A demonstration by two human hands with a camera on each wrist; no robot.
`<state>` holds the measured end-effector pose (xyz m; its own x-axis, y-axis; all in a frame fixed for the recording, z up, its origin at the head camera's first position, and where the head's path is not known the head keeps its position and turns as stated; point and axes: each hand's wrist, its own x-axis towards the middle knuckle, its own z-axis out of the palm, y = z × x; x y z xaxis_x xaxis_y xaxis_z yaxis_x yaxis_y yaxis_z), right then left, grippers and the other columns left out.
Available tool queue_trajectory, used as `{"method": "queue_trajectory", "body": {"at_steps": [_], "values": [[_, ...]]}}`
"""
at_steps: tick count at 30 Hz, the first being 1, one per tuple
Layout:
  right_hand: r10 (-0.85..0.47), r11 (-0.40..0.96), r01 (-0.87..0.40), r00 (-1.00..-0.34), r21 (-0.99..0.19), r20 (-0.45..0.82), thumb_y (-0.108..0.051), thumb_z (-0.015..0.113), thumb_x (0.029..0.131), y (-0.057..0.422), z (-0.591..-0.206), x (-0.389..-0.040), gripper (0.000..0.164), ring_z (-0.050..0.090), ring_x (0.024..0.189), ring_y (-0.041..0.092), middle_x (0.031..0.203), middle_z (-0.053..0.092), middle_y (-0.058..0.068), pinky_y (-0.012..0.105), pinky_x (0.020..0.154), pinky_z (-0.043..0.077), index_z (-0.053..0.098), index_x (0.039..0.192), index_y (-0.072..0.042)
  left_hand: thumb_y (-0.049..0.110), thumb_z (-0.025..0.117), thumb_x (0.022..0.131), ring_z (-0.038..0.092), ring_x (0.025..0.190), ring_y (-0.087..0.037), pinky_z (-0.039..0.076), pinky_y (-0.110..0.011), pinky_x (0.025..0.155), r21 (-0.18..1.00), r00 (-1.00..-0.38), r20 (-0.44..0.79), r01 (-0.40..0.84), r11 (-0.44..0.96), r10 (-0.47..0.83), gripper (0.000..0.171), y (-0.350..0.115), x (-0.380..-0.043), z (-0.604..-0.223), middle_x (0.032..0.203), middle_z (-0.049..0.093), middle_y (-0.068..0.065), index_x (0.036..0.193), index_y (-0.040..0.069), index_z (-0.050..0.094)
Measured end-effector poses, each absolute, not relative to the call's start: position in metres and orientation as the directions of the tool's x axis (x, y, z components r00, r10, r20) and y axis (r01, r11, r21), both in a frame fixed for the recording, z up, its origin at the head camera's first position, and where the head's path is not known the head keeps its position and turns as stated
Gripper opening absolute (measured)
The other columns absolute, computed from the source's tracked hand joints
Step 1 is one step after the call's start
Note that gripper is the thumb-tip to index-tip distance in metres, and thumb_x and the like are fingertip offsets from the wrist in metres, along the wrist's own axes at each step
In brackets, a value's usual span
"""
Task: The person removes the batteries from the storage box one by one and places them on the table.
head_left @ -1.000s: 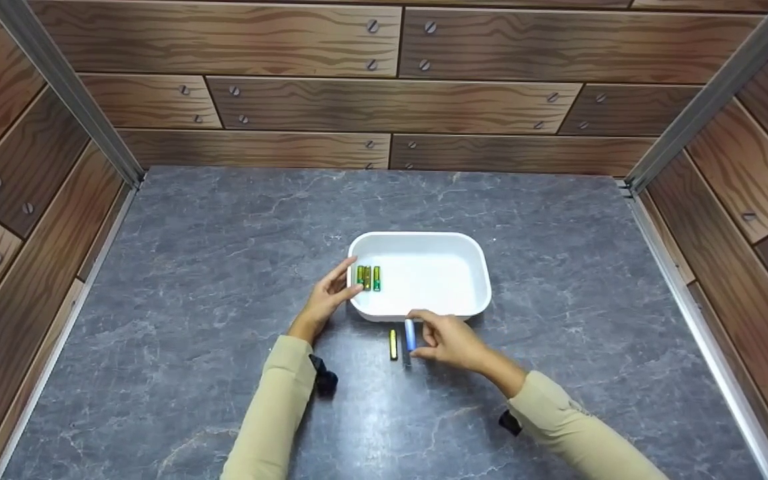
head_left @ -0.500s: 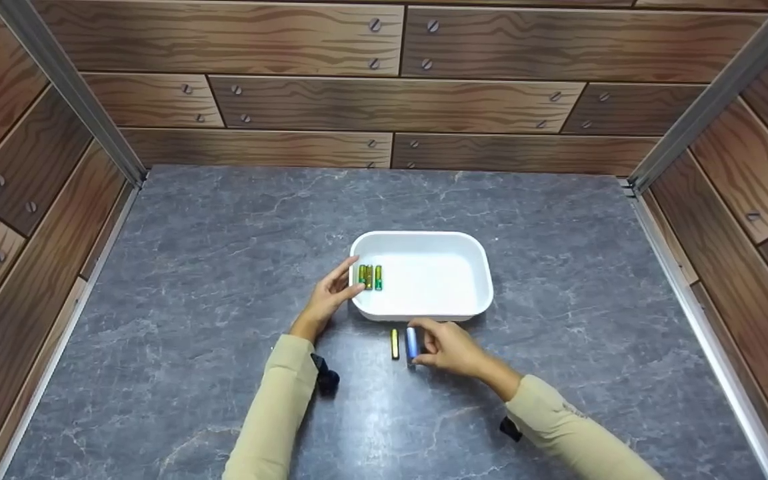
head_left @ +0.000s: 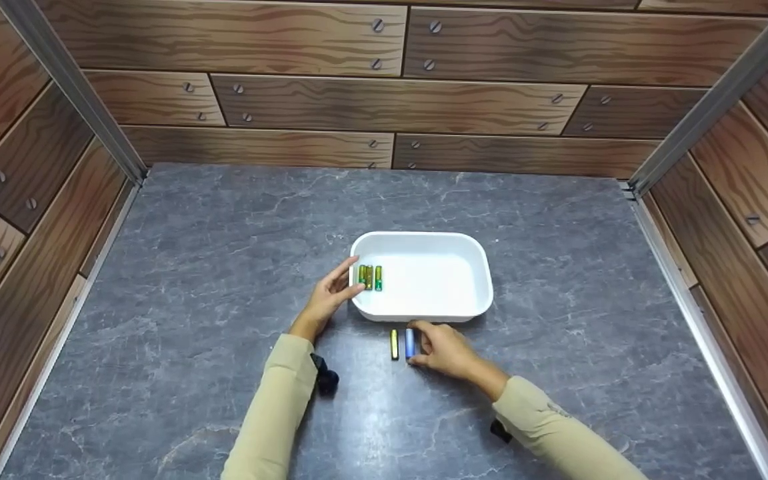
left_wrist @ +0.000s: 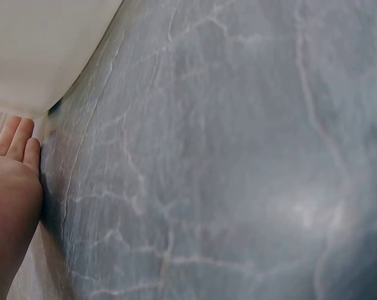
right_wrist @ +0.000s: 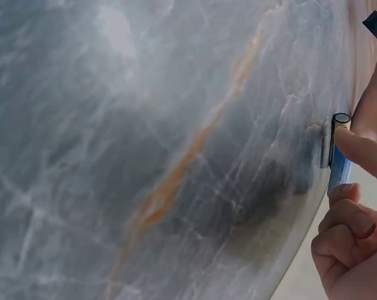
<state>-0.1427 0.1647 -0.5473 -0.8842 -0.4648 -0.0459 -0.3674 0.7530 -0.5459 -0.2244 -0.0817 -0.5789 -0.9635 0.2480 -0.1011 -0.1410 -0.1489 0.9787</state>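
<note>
My right hand (head_left: 447,350) pinches a blue battery (head_left: 410,343) lengthwise, thumb at the near end and index finger at the far end. The blue battery is at the tabletop, beside a yellow-and-black battery (head_left: 395,345). In the right wrist view the blue battery (right_wrist: 340,172) shows between thumb and finger, the other fingers curled. My left hand (head_left: 324,300) rests at the left end of a white tub (head_left: 424,316), thumb and index finger on its rim. The left wrist view shows straight fingers (left_wrist: 19,140) against the tub wall. Three green-and-gold batteries (head_left: 369,277) lie in the tub's left end.
A grey marbled tabletop (head_left: 224,220) spreads around the tub. Wood-patterned walls (head_left: 291,103) with metal corner posts (head_left: 77,93) enclose it at the back and sides. Black wrist cameras (head_left: 327,381) hang by both sleeves.
My right hand has brought the blue battery slightly down and toward me, from near the tub's front rim to the tabletop beside the yellow-and-black battery. My left hand stays on the tub.
</note>
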Motion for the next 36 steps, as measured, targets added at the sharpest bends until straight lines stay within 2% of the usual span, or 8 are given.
{"method": "queue_trajectory", "body": {"at_steps": [7, 18, 24, 31, 36], "values": [[-0.423, 0.796, -0.329, -0.903, -0.509, -0.079, -0.026, 0.083, 0.073, 0.162, -0.549, -0.142, 0.052, 0.038, 0.052, 0.002, 0.059, 0.053, -0.006, 0.020, 0.052, 0.033, 0.062, 0.117, -0.006, 0.005, 0.067, 0.088, 0.034, 0.145, -0.034, 0.035, -0.041, 0.117, 0.978, -0.964, -0.088, -0.131, -0.161, 0.249, 0.066, -0.082, -0.226, -0.582, 0.149, 0.043, -0.024, 0.147, 0.005, 0.038], [-0.421, 0.791, -0.342, -0.906, -0.507, -0.046, -0.028, 0.084, 0.070, 0.162, -0.549, -0.142, 0.055, 0.038, 0.053, 0.002, 0.059, 0.054, -0.006, 0.021, 0.054, 0.036, 0.063, 0.116, -0.007, 0.005, 0.067, 0.088, 0.031, 0.147, -0.032, 0.029, -0.043, 0.120, 0.975, -0.965, -0.081, -0.128, -0.182, 0.249, 0.067, -0.082, -0.224, -0.580, 0.151, 0.040, -0.022, 0.148, 0.006, 0.037], [-0.414, 0.796, -0.334, -0.909, -0.504, -0.052, -0.027, 0.085, 0.069, 0.161, -0.549, -0.143, 0.056, 0.038, 0.053, 0.002, 0.058, 0.052, -0.007, 0.023, 0.057, 0.039, 0.063, 0.117, -0.007, 0.008, 0.068, 0.088, 0.035, 0.145, -0.035, 0.037, -0.041, 0.116, 0.982, -0.964, -0.082, -0.122, -0.148, 0.252, 0.068, -0.082, -0.223, -0.578, 0.150, 0.042, -0.023, 0.148, 0.007, 0.036], [-0.419, 0.795, -0.345, -0.907, -0.498, -0.041, -0.026, 0.085, 0.070, 0.159, -0.540, -0.140, 0.056, 0.040, 0.054, 0.004, 0.058, 0.055, -0.005, 0.023, 0.057, 0.038, 0.062, 0.118, -0.010, 0.005, 0.065, 0.089, 0.036, 0.144, -0.034, 0.043, -0.027, 0.106, 0.978, -0.963, -0.093, -0.136, -0.159, 0.252, 0.066, -0.082, -0.224, -0.580, 0.149, 0.043, -0.023, 0.148, 0.007, 0.037], [-0.442, 0.781, -0.357, -0.896, -0.513, -0.050, -0.025, 0.082, 0.074, 0.156, -0.525, -0.140, 0.049, 0.038, 0.055, 0.003, 0.061, 0.056, -0.001, 0.021, 0.056, 0.034, 0.064, 0.116, -0.011, 0.004, 0.065, 0.089, 0.035, 0.145, -0.033, 0.039, -0.034, 0.113, 0.977, -0.964, -0.098, -0.141, -0.162, 0.246, 0.065, -0.081, -0.225, -0.581, 0.149, 0.043, -0.023, 0.148, 0.007, 0.037]]}}
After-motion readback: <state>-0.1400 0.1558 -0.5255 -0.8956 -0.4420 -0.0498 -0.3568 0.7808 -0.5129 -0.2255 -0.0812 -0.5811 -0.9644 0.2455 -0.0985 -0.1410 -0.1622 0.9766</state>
